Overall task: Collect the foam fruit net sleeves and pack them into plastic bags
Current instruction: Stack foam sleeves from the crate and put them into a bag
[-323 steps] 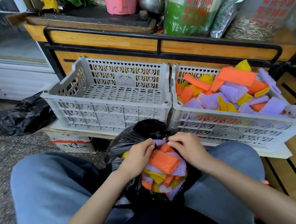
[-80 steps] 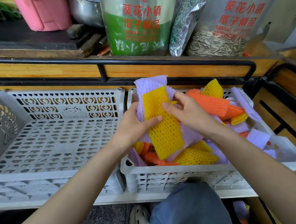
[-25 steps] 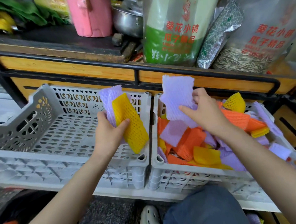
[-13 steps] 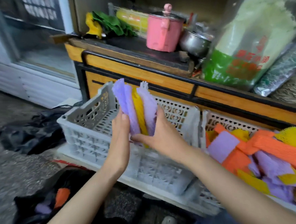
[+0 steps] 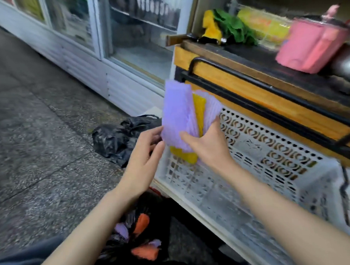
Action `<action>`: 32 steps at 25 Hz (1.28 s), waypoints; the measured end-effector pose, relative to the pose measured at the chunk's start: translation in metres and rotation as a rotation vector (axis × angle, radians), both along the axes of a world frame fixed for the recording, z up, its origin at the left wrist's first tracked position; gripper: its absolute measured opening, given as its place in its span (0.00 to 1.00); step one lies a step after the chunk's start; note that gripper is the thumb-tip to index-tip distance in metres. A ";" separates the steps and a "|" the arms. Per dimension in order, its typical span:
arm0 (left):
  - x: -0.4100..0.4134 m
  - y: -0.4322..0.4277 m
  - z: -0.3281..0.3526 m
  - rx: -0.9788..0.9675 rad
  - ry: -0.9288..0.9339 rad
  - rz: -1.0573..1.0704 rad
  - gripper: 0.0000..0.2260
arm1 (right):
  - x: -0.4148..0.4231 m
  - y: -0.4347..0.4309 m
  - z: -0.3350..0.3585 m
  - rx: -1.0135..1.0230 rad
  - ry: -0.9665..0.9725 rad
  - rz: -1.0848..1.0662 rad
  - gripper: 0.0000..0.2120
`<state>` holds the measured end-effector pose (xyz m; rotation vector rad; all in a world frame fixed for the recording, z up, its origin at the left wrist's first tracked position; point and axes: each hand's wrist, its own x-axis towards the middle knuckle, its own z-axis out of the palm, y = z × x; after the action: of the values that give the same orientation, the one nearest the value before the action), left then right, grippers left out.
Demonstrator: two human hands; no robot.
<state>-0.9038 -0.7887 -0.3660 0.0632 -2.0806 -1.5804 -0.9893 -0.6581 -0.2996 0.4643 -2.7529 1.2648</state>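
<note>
My right hand [image 5: 207,144] grips a small stack of foam net sleeves [image 5: 179,116], purple ones with a yellow one between them, held upright over the left end of the empty grey crate [image 5: 253,168]. My left hand [image 5: 145,160] is beside the stack with fingers apart, its fingertips touching the purple sleeve's lower left edge. Below my arms a black plastic bag [image 5: 147,241] lies open on the floor, with orange and purple sleeves showing inside it.
Another crumpled black bag [image 5: 117,139] lies on the floor to the left of the crate. A wooden counter with a black rail [image 5: 269,91] carries a pink pot [image 5: 311,44] and greens. A glass-door cabinet [image 5: 124,33] stands at the back left. The second crate's edge shows at far right.
My view has swung left and down. The sleeve stack has passed from between both palms into my right hand, and my left hand has loosened to touching its edge.
</note>
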 end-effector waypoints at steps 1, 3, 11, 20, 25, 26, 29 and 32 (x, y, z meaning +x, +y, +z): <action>-0.004 -0.017 -0.011 -0.085 -0.022 0.072 0.16 | -0.010 -0.002 0.003 -0.021 0.008 0.004 0.37; -0.030 -0.052 -0.039 -0.290 -0.188 0.150 0.18 | -0.028 0.001 0.012 -0.025 0.029 -0.029 0.32; -0.106 -0.084 -0.107 -0.708 -0.654 0.174 0.23 | -0.062 0.026 -0.008 0.057 -0.024 -0.102 0.31; -0.098 -0.104 -0.037 -0.417 -0.338 0.489 0.08 | -0.064 0.062 -0.011 0.103 -0.047 -0.124 0.40; -0.100 -0.076 0.067 -0.433 -0.033 0.537 0.08 | -0.053 0.108 0.017 0.018 0.007 -0.226 0.36; -0.099 -0.062 0.085 -0.451 0.021 0.515 0.08 | -0.050 0.118 0.025 -0.011 0.028 -0.250 0.35; -0.095 -0.009 0.126 -0.543 0.192 0.400 0.06 | -0.040 0.152 0.049 -0.100 0.129 -0.324 0.36; -0.093 0.045 0.149 -0.677 0.321 0.274 0.05 | -0.031 0.191 0.069 -0.167 0.239 -0.419 0.36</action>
<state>-0.9967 -0.7432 -0.2168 -0.1316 -2.1219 -0.6280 -1.0208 -0.4667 -0.2308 0.0164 -2.3556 1.2234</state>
